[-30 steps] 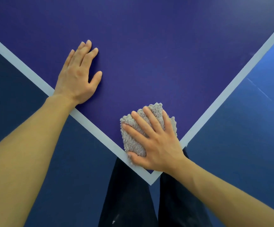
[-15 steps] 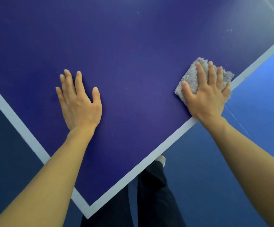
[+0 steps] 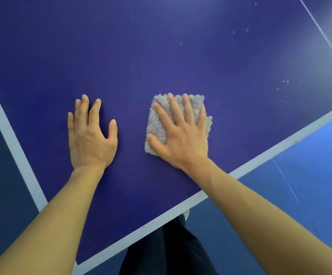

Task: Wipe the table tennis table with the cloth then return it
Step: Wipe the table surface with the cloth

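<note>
Cloth (image 3: 155, 126) partly hidden under right hand (image 3: 183, 141), fingers straight, pressing | left hand (image 3: 90, 141) flat, released, on table (image 3: 161, 46)

Right hand (image 3: 183, 135) lies flat with fingers spread on the grey cloth (image 3: 161, 124), centre frame, pressing it to the purple table (image 3: 161, 46). Left hand (image 3: 90, 135) rests flat just beside it, fingers straight. White edge lines (image 3: 260, 157) meet at bottom left; dark trousers (image 3: 171, 251) below.

No readable text, labels or numbers anywhere in view.
</note>
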